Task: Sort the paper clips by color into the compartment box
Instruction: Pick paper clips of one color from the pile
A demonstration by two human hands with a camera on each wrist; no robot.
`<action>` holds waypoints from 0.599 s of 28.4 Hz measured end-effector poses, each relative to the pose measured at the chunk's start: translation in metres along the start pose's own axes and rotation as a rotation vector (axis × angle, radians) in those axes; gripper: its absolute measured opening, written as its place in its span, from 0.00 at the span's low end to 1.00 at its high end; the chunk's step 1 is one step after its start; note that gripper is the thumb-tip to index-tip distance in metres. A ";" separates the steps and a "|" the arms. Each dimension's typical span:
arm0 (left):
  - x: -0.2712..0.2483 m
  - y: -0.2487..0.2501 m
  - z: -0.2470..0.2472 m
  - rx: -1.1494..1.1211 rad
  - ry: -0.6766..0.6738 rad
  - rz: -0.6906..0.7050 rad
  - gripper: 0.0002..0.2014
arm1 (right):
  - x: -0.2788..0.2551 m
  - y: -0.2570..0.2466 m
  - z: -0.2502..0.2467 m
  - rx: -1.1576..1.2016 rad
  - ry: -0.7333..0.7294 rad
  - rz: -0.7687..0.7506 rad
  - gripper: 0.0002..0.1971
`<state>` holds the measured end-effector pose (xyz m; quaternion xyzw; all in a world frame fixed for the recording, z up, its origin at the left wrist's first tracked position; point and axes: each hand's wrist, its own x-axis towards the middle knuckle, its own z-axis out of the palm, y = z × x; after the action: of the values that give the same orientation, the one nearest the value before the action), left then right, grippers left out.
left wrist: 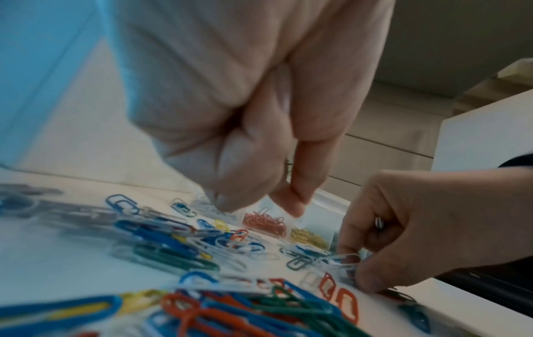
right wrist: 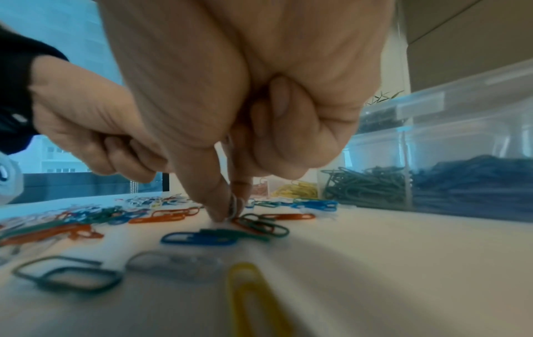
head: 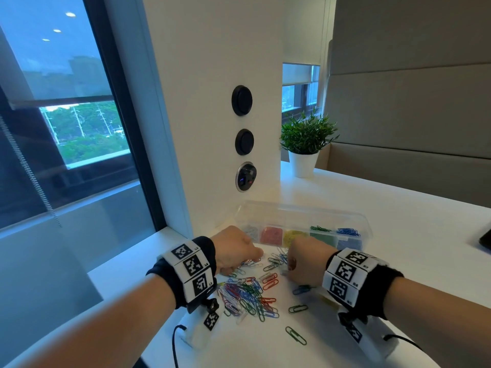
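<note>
Judging from the table, you are midway: nearest you, on the near side of the compartment box [head: 353,221], single clips lie apart, a green paper clip [head: 295,335], another green one [head: 298,308] and a yellow clip [right wrist: 253,294]; beyond them the mixed pile of paper clips [head: 247,293] holds dozens, too tangled to count, all unsorted. Your right hand [head: 305,264] pinches a white clip [left wrist: 347,258] between thumb and forefinger at the pile's far edge; your left hand [head: 233,248] is curled, fingertips together, but whether it holds anything you cannot tell. Farthest, the box shows five filled compartments: white, red, yellow, green, blue, each already heaped.
</note>
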<state>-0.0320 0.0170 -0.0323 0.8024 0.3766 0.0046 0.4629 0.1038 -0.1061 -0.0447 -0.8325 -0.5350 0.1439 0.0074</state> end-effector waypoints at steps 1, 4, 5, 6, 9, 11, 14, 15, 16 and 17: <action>0.000 -0.001 -0.001 0.022 -0.003 0.013 0.16 | 0.000 0.001 0.000 -0.003 -0.002 -0.013 0.10; 0.000 -0.003 -0.004 0.088 0.028 0.048 0.07 | -0.005 0.007 -0.003 0.074 0.002 -0.039 0.09; -0.001 -0.003 -0.005 0.096 0.038 0.053 0.06 | -0.007 0.010 -0.005 0.128 0.002 -0.048 0.09; 0.000 -0.003 -0.006 0.097 0.045 0.056 0.06 | -0.010 0.013 -0.007 0.201 0.006 -0.050 0.09; 0.000 0.000 -0.008 0.101 0.045 0.066 0.07 | -0.018 0.028 -0.011 0.587 0.000 0.024 0.08; -0.002 0.004 -0.006 0.161 0.053 0.120 0.07 | -0.023 0.037 -0.010 0.815 -0.043 0.072 0.08; -0.005 0.014 0.004 0.348 0.035 0.258 0.08 | -0.031 0.043 -0.009 1.211 -0.118 0.155 0.10; -0.005 0.018 0.009 0.408 0.014 0.284 0.09 | -0.034 0.044 -0.011 1.362 -0.137 0.181 0.10; -0.006 0.022 0.014 0.463 -0.009 0.308 0.10 | -0.036 0.044 -0.013 1.506 -0.166 0.202 0.09; -0.006 0.026 0.019 0.512 -0.035 0.334 0.11 | -0.037 0.045 -0.015 1.632 -0.199 0.211 0.08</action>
<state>-0.0135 -0.0081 -0.0220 0.9438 0.2203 -0.0283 0.2447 0.1338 -0.1560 -0.0294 -0.5947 -0.1799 0.5598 0.5483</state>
